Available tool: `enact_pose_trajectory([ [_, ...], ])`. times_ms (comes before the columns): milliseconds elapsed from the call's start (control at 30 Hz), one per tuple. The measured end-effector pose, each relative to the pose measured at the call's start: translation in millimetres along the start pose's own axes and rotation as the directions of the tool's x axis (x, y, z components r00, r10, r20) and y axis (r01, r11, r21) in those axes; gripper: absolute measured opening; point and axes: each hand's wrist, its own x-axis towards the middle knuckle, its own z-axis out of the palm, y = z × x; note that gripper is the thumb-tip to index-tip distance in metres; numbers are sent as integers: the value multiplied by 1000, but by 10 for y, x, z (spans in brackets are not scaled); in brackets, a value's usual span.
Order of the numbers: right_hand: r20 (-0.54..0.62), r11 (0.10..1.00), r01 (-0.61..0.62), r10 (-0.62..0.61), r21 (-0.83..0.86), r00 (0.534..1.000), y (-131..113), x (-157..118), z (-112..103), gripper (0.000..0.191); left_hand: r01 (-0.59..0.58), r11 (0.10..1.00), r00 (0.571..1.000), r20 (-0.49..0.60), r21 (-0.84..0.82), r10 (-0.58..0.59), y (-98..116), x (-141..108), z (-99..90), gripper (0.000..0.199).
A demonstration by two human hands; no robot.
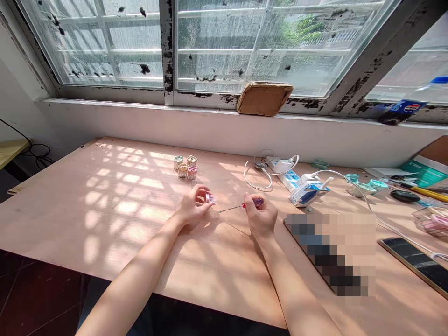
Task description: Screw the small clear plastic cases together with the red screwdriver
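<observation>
A small pink-and-clear piece [210,199] sits pinched in the curled fingers [199,190] of the left hand [193,206], above the middle of the plywood counter [105,224]. The right hand [261,215] closes narrowly around the purple-and-red handle of a small screwdriver [256,203], its thin shaft aimed at the piece, tip just apart from it. Four small cube-shaped containers [185,167] stand together beyond the hands, near a white power strip [282,172]. On the window sill, a blue bottle [402,112] reads Pepsi; other labels are too small to read.
</observation>
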Motion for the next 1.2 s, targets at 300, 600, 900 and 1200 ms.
enact_pose_trajectory([
  [300,-160,989,-86,106,124,981,-90,72,-58,45,-25,998,989,145,64,15,-6,-65,54,40],
  [600,-118,993,-75,85,88,989,-66,9,-7,47,-43,984,980,200,171,8,84,-112,101,37],
  [900,-106,992,-79,89,94,990,-106,-5,9,51,-21,986,978,209,165,-14,76,-121,112,31],
  [1200,-113,990,-95,106,103,988,-122,-15,22,54,-27,994,974,228,105,3,30,-124,130,27],
])
